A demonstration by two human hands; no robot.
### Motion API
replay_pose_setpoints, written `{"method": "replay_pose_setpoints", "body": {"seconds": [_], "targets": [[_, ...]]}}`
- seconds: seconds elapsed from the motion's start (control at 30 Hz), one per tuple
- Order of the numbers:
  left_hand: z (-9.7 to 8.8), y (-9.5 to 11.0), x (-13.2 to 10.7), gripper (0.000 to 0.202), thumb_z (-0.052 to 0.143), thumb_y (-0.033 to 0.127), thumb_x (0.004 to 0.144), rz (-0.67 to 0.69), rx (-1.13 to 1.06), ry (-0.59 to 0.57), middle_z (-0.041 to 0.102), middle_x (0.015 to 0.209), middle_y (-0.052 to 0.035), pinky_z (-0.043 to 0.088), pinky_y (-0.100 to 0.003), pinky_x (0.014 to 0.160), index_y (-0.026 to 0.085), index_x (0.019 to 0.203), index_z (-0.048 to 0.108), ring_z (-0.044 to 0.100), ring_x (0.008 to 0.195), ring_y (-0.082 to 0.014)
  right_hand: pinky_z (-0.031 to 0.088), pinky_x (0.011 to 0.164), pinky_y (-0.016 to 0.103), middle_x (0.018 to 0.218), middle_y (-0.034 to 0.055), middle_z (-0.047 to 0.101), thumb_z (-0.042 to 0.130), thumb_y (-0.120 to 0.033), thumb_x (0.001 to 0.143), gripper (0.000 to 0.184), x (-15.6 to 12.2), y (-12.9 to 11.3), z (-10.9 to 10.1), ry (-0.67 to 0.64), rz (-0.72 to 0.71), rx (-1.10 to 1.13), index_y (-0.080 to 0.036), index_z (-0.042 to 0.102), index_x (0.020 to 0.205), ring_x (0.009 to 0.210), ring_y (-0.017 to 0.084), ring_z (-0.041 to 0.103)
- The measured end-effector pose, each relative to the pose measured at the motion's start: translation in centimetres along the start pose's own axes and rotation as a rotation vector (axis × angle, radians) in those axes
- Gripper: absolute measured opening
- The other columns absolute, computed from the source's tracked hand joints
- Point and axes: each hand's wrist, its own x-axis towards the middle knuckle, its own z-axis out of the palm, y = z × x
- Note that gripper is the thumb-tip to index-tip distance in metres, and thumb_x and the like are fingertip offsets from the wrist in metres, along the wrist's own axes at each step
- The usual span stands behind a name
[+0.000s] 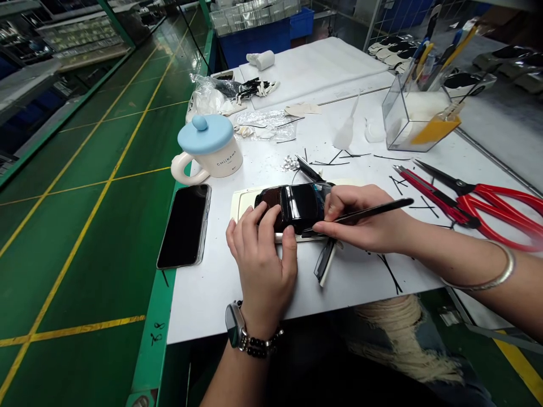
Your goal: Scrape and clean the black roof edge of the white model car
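A glossy black piece (302,202) with a brown ribbed section lies on a cream-coloured flat tray (240,199). My left hand (265,257) rests over its left end, fingers curved across the ribbed part and thumb against the near side. Pinched in my right hand (360,220) is a pair of black tweezers (388,207), slanting down to the near edge of the black piece. The tweezers' tips are hard to make out there. Narrow black-and-clear arms (324,263) jut out on the near and far sides of the tray.
Left stand a phone (184,226) and a blue-lidded mug (218,150). Red-handled scissors (500,198) and red-handled pliers-like cutters (441,198) lie right, among black strip offcuts (392,274). Behind are a clear tool box (394,121), a squeeze bottle (344,133) and plastic bags (207,96).
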Motion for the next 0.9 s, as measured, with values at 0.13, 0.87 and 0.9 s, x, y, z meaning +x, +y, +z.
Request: {"method": "replay_pose_setpoints", "body": {"seconds": [0.13,0.87,0.9], "targets": [[-0.02,-0.02,-0.04,0.033,0.039,0.027,0.094,-0.014,-0.015,-0.011,0.054,0.128,-0.0140,0.019,-0.050,0.113,0.016,0.121,0.054,0.044,0.125,-0.0270,0.037,0.047,0.020,0.061,-0.0021,0.056,0.069,-0.023,0.074,0.023,-0.03,-0.03,0.04,-0.029,0.019,-0.013,-0.017,0.050,0.062,0.053,0.006,0.049],[-0.05,-0.05,-0.08,0.033,0.040,0.028,0.094,-0.007,-0.021,-0.004,0.055,0.128,-0.0144,0.020,-0.051,0.112,0.016,0.121,0.054,0.045,0.124,-0.0271,0.035,0.049,0.018,0.059,-0.0021,0.056,0.068,-0.021,0.075,0.023,0.24,0.09,0.26,-0.055,-0.029,-0.049,-0.015,0.050,0.061,0.052,0.005,0.048],[-0.06,-0.05,-0.10,0.033,0.040,0.028,0.094,-0.007,-0.019,-0.007,0.055,0.128,-0.0144,0.019,-0.051,0.112,0.016,0.121,0.054,0.045,0.124,-0.0272,0.035,0.048,0.018,0.059,-0.0021,0.056,0.068,-0.021,0.075,0.023,0.24,0.08,0.28,-0.056,-0.033,-0.055,-0.015,0.050,0.061,0.052,0.005,0.048]]}}
